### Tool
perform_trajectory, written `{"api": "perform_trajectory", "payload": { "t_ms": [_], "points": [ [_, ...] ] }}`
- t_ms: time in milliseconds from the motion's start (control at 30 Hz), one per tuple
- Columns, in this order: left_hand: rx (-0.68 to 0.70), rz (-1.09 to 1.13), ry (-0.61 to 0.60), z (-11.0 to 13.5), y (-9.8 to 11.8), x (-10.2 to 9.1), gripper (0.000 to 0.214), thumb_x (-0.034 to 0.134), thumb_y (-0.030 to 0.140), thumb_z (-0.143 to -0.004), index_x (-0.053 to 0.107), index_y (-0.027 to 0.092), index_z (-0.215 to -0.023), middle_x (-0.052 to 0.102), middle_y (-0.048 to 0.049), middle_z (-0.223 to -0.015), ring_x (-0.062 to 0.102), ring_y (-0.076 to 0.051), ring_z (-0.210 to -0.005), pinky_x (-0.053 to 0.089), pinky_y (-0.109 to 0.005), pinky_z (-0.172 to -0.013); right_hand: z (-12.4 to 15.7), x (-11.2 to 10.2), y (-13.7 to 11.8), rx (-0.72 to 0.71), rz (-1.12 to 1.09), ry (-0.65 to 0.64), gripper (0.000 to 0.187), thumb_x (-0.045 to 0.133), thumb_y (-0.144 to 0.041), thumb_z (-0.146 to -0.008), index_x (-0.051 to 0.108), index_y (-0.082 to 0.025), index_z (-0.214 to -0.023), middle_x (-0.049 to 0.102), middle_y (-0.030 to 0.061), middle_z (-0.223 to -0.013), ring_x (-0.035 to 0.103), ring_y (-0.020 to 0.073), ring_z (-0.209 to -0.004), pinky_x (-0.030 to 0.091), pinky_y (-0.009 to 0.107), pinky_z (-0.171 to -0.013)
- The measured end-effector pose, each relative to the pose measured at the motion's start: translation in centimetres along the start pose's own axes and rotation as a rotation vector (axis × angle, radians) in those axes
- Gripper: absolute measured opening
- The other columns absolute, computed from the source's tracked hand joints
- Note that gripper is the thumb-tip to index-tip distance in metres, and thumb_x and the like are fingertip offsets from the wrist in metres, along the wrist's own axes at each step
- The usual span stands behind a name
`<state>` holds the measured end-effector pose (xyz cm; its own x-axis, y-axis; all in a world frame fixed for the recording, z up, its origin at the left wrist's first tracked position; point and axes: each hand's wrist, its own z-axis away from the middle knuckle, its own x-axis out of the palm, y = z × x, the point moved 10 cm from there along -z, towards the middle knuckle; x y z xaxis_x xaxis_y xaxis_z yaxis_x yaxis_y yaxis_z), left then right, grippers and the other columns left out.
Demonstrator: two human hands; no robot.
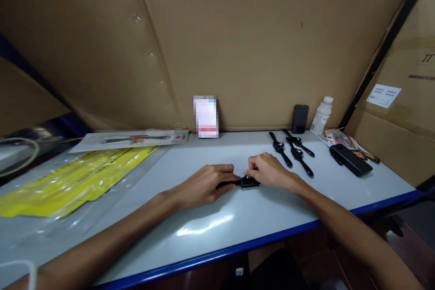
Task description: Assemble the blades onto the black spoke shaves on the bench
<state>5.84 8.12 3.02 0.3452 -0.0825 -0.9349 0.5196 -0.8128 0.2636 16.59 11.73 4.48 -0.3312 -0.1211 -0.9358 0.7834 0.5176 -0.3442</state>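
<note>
A black spokeshave lies low over the white tabletop, its metal blade edge facing me. My left hand wraps its fingers and thumb around the left handle. With curled fingers, my right hand pinches at the right part of the body, covering the right handle; the exact contact there is hidden. To the right of my hands, three more black spokeshaves lie on the table: one on the left, one nearer me, and one behind it.
On the left lie clear plastic bags with yellow printing and a packaged spokeshave. A lit screen, a dark phone and a bottle stand along the cardboard wall. A black case sits at right.
</note>
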Motion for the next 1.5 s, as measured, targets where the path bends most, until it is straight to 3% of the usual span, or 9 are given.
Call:
{"api": "perform_trajectory", "payload": {
  "t_ms": [200,333,500,667,800,967,1133,1267,1500],
  "points": [
    [0.002,-0.007,0.001,-0.1,0.0,0.0,0.030,0.050,0.023,-0.105,0.076,0.020,-0.120,0.065,-0.0051,-0.093,0.066,-0.019,-0.074,0.050,-0.030,-0.069,0.5,-0.2,-1.3,-0.065,0.294,0.046,0.026,0.052,-0.020,-0.101,0.076,-0.013,-0.095,0.077,0.0141,-0.095,0.065,0.0211,-0.076,0.030,0.034,-0.065],
    [-0.003,-0.008,0.006,-0.2,0.1,-0.2,0.030,0.050,0.024,-0.106,0.076,0.021,-0.120,0.066,-0.0050,-0.093,0.066,-0.019,-0.075,0.050,-0.030,-0.069,0.3,-1.9,-0.6,-0.062,0.077,0.152,0.021,0.059,-0.028,-0.101,0.076,-0.018,-0.093,0.077,0.0073,-0.089,0.064,0.0177,-0.076,0.033,0.030,-0.066],
    [0.015,-0.020,0.006,-0.1,0.1,-0.1,0.032,0.048,0.025,-0.106,0.076,0.020,-0.120,0.067,-0.0058,-0.094,0.066,-0.019,-0.076,0.050,-0.030,-0.069,-0.3,-0.8,-0.3,-0.092,-0.171,0.054,0.006,0.073,-0.019,-0.088,0.077,-0.020,-0.093,0.072,-0.0010,-0.076,0.057,0.0122,-0.066,0.034,0.025,-0.065],
    [0.025,-0.035,0.002,0.0,0.0,0.0,0.033,0.047,0.025,-0.106,0.076,0.020,-0.120,0.065,-0.0056,-0.092,0.064,-0.019,-0.075,0.048,-0.030,-0.067,-0.1,-0.7,-0.1,-0.075,-0.033,0.062,0.014,0.065,-0.014,-0.087,0.077,-0.020,-0.087,0.072,0.0012,-0.077,0.053,0.0139,-0.067,0.030,0.027,-0.063],
    [0.022,-0.025,0.001,-0.1,0.1,0.0,0.033,0.047,0.026,-0.107,0.076,0.020,-0.120,0.065,-0.0051,-0.091,0.064,-0.019,-0.074,0.048,-0.030,-0.068,0.3,-1.3,-0.4,-0.160,0.069,0.070,0.015,0.062,-0.017,-0.088,0.075,-0.018,-0.079,0.069,0.0031,-0.079,0.049,0.0147,-0.068,0.027,0.029,-0.062],
    [0.010,-0.021,-0.010,-0.1,0.1,-0.1,0.034,0.046,0.026,-0.107,0.076,0.020,-0.121,0.066,-0.0057,-0.093,0.065,-0.019,-0.077,0.049,-0.030,-0.070,0.7,-0.6,-1.8,-0.272,-0.033,-0.040,0.025,0.058,-0.022,-0.094,0.074,-0.019,-0.075,0.063,0.0006,-0.073,0.045,0.0131,-0.065,0.028,0.029,-0.064],
    [0.005,-0.005,0.005,-0.1,0.0,-0.2,0.031,0.049,0.025,-0.106,0.076,0.021,-0.121,0.065,-0.0051,-0.093,0.064,-0.018,-0.073,0.048,-0.030,-0.068,0.6,-1.3,-1.6,-0.240,0.041,0.043,0.026,0.056,-0.019,-0.093,0.074,-0.018,-0.075,0.065,0.0027,-0.074,0.046,0.0144,-0.067,0.026,0.031,-0.063],
    [0.005,-0.030,-0.012,0.0,0.0,-0.1,0.032,0.047,0.024,-0.106,0.075,0.020,-0.122,0.064,-0.0051,-0.091,0.064,-0.019,-0.074,0.047,-0.030,-0.068,0.8,-0.7,-2.0,-0.289,-0.015,-0.021,0.026,0.056,-0.020,-0.092,0.076,-0.019,-0.076,0.066,0.0019,-0.073,0.048,0.0136,-0.066,0.027,0.030,-0.063],
    [0.013,-0.036,-0.015,0.0,-0.1,0.1,0.033,0.046,0.025,-0.107,0.074,0.020,-0.123,0.065,-0.0054,-0.093,0.064,-0.018,-0.072,0.047,-0.030,-0.068,0.8,-1.0,-1.9,-0.246,0.061,0.002,0.025,0.057,-0.018,-0.089,0.072,-0.018,-0.070,0.063,0.0016,-0.069,0.041,0.0133,-0.061,0.025,0.031,-0.061]
  ]
}}
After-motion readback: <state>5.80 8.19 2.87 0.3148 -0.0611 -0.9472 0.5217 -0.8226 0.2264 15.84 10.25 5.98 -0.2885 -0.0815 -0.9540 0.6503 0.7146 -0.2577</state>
